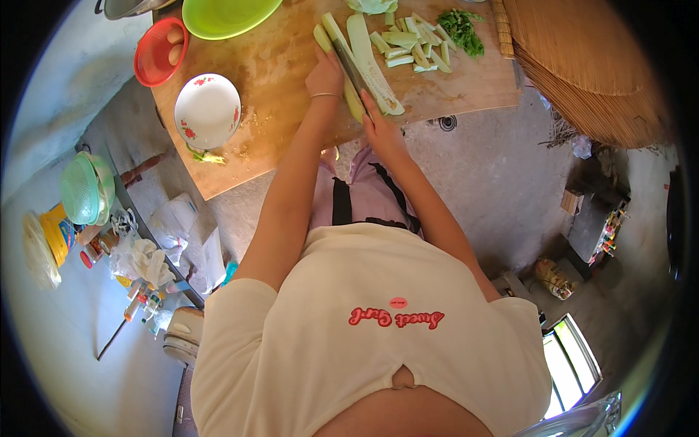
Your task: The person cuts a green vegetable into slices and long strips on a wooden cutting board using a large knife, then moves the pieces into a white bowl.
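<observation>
My right hand (384,131) is closed around the handle end of a long kitchen knife (349,63) near the table's front edge. The blade lies lengthwise along pale green strips of a long peeled vegetable (354,101). With its fingers against the left strip, my left hand (326,77) holds the vegetable beside the blade. A wide pale slab of the vegetable (368,65) with a seedy face rests to the right of the knife. Farther right lies a heap of cut vegetable sticks (418,43), with leafy green herbs (463,30) beside it.
On the wooden table (273,109), a flowered white bowl (207,112), a red bowl (161,52) with eggs (175,53) and a green basin (229,13) stand left. A cabbage piece (372,5) lies at the back. A large woven mat (590,71) borders the table's right side.
</observation>
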Available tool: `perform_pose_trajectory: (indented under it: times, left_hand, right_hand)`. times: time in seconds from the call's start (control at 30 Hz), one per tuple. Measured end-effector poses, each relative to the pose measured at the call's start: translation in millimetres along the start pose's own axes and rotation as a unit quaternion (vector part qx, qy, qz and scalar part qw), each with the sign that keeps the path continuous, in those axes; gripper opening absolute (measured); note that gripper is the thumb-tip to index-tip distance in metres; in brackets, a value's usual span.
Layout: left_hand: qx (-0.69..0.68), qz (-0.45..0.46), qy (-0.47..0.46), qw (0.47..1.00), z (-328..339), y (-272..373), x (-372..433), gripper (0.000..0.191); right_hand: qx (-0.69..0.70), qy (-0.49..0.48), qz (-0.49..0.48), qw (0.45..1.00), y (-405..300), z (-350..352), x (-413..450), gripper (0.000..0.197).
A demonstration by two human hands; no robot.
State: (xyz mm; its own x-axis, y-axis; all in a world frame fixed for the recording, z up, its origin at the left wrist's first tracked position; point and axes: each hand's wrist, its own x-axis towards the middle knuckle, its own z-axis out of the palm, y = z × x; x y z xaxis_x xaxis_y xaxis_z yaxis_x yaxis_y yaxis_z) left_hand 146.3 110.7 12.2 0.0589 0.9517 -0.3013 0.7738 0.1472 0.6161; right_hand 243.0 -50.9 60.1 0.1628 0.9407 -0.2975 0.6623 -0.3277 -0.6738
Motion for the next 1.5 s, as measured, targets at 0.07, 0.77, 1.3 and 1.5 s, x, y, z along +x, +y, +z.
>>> perform_pose_trajectory:
  times: [0.07, 0.77, 1.3, 1.5]
  left_hand:
    - [-0.021, -0.001, -0.012, 1.000, -5, 0, -5, 0.064]
    - [0.100, 0.058, 0.065, 0.991, -80, -45, -2, 0.079]
    - [-0.093, 0.065, -0.123, 0.986, 4, -39, -2, 0.052]
    - [-0.419, -0.022, -0.139, 0.897, 20, -41, -21, 0.033]
  right_hand:
    - [0.024, 0.006, -0.007, 1.000, 1, -3, 2, 0.055]
    - [0.266, 0.015, 0.121, 0.956, -12, -62, -35, 0.059]
    - [0.342, 0.123, 0.135, 0.922, 9, -73, -60, 0.065]
    - [0.364, 0.121, 0.134, 0.914, 14, -70, -63, 0.064]
